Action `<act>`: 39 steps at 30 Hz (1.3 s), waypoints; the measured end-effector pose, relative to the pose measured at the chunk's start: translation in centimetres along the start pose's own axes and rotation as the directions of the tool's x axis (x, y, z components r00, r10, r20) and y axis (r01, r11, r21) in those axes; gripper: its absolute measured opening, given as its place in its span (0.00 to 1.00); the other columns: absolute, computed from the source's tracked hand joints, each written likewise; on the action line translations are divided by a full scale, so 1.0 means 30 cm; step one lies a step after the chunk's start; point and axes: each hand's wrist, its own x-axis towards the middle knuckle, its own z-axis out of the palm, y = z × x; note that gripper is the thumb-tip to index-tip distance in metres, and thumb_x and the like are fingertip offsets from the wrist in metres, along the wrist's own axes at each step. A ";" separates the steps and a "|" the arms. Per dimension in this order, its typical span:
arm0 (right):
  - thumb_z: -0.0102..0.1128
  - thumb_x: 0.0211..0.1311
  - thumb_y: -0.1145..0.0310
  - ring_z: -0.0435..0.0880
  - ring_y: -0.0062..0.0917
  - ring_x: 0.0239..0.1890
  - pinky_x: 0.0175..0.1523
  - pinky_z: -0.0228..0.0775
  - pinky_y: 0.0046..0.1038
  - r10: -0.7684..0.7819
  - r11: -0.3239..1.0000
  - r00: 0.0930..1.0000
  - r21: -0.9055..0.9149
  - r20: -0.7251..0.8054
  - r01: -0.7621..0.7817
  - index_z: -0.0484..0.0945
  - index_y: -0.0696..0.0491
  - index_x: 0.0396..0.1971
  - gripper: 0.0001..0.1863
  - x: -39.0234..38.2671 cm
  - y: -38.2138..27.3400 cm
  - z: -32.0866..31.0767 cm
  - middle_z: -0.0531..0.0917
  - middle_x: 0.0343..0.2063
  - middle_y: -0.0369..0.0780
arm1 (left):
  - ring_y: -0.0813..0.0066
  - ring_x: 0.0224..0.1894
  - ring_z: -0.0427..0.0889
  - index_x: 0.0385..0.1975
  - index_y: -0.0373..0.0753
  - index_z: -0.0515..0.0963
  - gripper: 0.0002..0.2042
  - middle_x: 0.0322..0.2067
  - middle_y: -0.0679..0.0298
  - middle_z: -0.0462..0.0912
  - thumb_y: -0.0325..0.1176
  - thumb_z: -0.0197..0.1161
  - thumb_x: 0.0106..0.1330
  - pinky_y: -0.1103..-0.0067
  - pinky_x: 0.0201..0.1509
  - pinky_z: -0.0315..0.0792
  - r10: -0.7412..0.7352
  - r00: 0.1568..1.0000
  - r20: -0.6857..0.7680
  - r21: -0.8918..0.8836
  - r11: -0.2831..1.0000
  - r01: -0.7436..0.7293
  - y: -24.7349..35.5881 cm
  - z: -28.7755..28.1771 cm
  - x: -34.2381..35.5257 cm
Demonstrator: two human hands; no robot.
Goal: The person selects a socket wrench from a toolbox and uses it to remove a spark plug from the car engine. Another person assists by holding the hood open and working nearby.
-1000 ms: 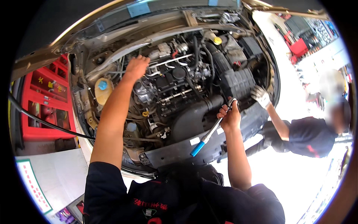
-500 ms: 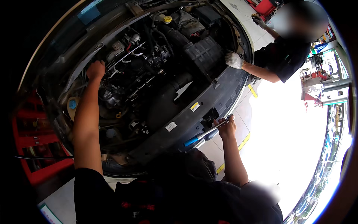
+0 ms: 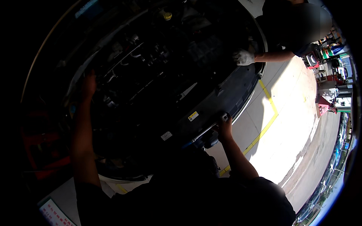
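Note:
My right hand (image 3: 225, 129) is closed around the head end of a torque wrench (image 3: 204, 133) beside the car's front edge. Its silver shaft slants down to the left toward a blue handle, and the metal head shows above my fingers. On the far left, my left hand (image 3: 89, 84) reaches over the engine (image 3: 137, 71) close to the bay's back edge. Deep shadow hides its fingers and anything in them. A yellow cap (image 3: 167, 16) stands out at the back of the engine bay.
At the right, a co-worker's gloved hand (image 3: 244, 57) rests at the bay's edge. The front panel (image 3: 222, 96) carries a yellow label (image 3: 193, 116) and a white label (image 3: 166, 135). A red cabinet (image 3: 47, 150) stands left of the car. Yellow lines (image 3: 272, 101) mark the floor.
The picture has darkened over the engine bay, and the floor outside shows more detail. The wrench's head has turned in my right hand. The co-worker's other gloved hand has gone from sight.

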 end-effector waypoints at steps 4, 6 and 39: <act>0.49 0.72 0.74 0.86 0.37 0.41 0.49 0.86 0.44 0.070 0.997 0.993 0.004 0.097 -0.071 0.41 0.49 0.76 0.39 -0.098 -0.118 -0.001 0.80 0.47 0.51 | 0.41 0.44 0.84 0.53 0.36 0.77 0.15 0.41 0.43 0.85 0.37 0.51 0.74 0.51 0.46 0.76 -0.132 0.986 0.104 0.017 0.991 0.131 0.075 -0.041 0.038; 0.51 0.72 0.72 0.86 0.37 0.43 0.49 0.85 0.42 0.083 0.996 0.988 0.015 0.132 -0.086 0.42 0.49 0.76 0.39 -0.109 -0.141 -0.005 0.81 0.49 0.52 | 0.41 0.41 0.85 0.52 0.36 0.77 0.16 0.38 0.44 0.85 0.39 0.50 0.76 0.50 0.44 0.77 -0.108 0.992 0.063 0.055 0.993 0.105 0.062 -0.018 0.046; 0.61 0.67 0.65 0.85 0.31 0.18 0.24 0.76 0.32 -0.254 0.886 0.966 -0.410 -0.041 0.216 0.59 0.55 0.66 0.31 0.207 -0.203 -0.129 0.86 0.28 0.48 | 0.44 0.52 0.83 0.61 0.40 0.74 0.21 0.53 0.46 0.82 0.30 0.58 0.67 0.55 0.54 0.77 -0.191 0.974 0.122 0.018 0.981 0.191 0.043 -0.044 -0.028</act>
